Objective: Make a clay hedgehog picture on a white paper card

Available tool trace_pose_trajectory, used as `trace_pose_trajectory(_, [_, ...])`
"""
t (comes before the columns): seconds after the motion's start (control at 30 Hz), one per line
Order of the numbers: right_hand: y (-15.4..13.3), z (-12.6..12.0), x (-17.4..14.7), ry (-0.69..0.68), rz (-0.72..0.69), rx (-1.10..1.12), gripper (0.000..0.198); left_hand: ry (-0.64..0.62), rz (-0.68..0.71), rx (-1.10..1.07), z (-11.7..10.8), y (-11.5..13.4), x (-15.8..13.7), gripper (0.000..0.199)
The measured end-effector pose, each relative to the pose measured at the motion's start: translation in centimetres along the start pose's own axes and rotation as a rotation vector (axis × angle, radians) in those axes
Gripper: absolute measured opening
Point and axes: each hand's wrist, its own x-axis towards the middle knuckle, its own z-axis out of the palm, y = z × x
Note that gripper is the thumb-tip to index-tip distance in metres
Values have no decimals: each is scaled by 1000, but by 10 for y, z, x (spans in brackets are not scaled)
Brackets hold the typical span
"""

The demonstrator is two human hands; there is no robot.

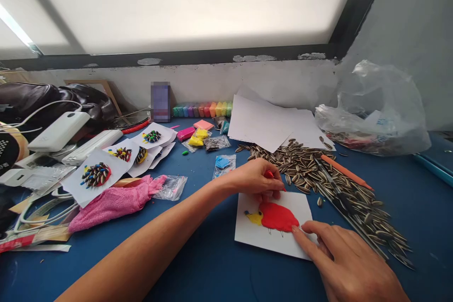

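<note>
A white paper sheet point(247, 236) lies before me with a flat animal shape on it. Its body is red modelling clay point(279, 217), its snout yellow clay point(255, 218), tipped with blue, and short legs are drawn below. My left hand point(260, 177) is closed in a pinch over the sheet's top edge, with a lump of red clay point(269, 174) showing between its fingers. My right hand point(343, 255) rests at the sheet's lower right, fingers apart. One fingertip touches the red body's right edge.
Sunflower seeds point(300, 165) are heaped behind and right, with a pen point(338, 193) and an orange stick point(347, 172) on them. Blank paper point(262, 120), clay packets point(198, 138), a plastic bag point(382, 108), a pink cloth point(113, 203) and finished seed pictures point(95, 177) lie around.
</note>
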Motion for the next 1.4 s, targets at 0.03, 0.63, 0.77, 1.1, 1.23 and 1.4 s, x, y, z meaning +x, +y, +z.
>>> trace_pose_trajectory(0.03, [1, -1, 0, 3, -3, 3, 37, 0, -4, 0, 0, 0, 0, 13])
trace_pose_trajectory(0.63, [3, -2, 0, -5, 7, -90, 40, -4, -1, 3, -1, -1, 1, 13])
trace_pose_trajectory(0.77, [2, 2, -4, -48, 10, -82, 42, -2, -9, 2, -1, -1, 1, 12])
trace_pose_trajectory(1.1, [4, -1, -4, -27, -22, -74, 49, -11, 13, 3, -1, -3, 3, 13])
trace_pose_trajectory(1.23, [0, 0, -1, -64, -37, -80, 53, -11, 13, 1, -1, -3, 3, 13])
trace_pose_trajectory(1.4, [-1, 4, -4, -40, -35, -86, 50, -4, 13, 6, 0, -3, 2, 13])
